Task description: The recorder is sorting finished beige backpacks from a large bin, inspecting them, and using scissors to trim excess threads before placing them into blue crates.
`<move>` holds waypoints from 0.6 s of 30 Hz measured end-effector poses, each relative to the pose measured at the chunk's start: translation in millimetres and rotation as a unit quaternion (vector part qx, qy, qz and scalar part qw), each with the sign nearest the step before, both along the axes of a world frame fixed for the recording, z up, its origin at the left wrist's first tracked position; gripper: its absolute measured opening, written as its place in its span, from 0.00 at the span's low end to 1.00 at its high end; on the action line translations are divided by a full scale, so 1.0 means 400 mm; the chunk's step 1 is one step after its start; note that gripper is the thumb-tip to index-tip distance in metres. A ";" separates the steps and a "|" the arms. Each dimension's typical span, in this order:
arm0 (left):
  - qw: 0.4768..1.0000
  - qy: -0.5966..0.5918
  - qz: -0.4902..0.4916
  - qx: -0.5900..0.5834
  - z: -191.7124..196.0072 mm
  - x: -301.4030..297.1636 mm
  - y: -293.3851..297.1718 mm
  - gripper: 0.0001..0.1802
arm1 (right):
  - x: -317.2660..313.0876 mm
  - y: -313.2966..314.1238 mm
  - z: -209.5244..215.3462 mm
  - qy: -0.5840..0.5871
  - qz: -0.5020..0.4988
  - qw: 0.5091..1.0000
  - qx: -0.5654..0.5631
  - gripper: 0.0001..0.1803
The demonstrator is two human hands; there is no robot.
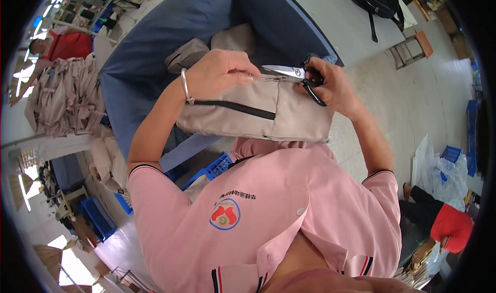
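1. Head view, centre of the frame: a beige fabric pouch (253,114) with a black zip is held up at chest height, top edge level, so its seam sits within reach of the blades
2. The left hand (222,73) is closed over the pouch's top edge, pinching it taut
3. The right hand (336,86), fingers curled through black handles, grips scissors (294,73) whose blades point left along that edge
4. Upper left: a blue cloth-covered table (155,50) behind

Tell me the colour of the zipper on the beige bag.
Black, on the beige bag; zipper clearest in the head view.
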State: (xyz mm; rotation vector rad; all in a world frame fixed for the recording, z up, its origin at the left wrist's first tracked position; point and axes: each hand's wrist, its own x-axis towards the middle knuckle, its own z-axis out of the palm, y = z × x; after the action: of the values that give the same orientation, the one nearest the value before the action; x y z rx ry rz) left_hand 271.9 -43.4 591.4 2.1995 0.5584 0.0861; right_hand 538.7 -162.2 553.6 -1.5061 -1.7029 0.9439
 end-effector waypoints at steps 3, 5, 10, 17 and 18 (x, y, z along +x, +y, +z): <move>0.996 0.025 0.050 0.065 -0.024 -0.008 0.041 0.09 | -0.013 0.015 -0.077 0.091 -0.012 0.996 -0.025 0.15; 0.991 0.031 0.048 0.120 -0.078 -0.050 0.082 0.09 | -0.023 0.018 -0.125 0.219 -0.058 0.972 -0.065 0.14; 0.977 -0.099 0.186 -0.045 -0.175 -0.048 0.080 0.08 | 0.004 0.011 -0.123 0.134 -0.058 0.982 -0.122 0.19; 0.962 -0.181 0.196 -0.059 -0.212 -0.007 0.059 0.05 | 0.103 -0.037 -0.032 -0.160 0.011 0.984 -0.083 0.31; 0.963 -0.177 0.193 -0.055 -0.213 -0.005 0.059 0.05 | 0.119 -0.039 -0.030 -0.186 0.037 0.978 -0.084 0.33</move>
State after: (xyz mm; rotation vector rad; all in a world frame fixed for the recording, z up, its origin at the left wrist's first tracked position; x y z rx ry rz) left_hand 269.8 -19.8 506.3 1.8821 0.7588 0.6272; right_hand 586.2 -177.7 541.8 -1.8328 -1.9919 0.9055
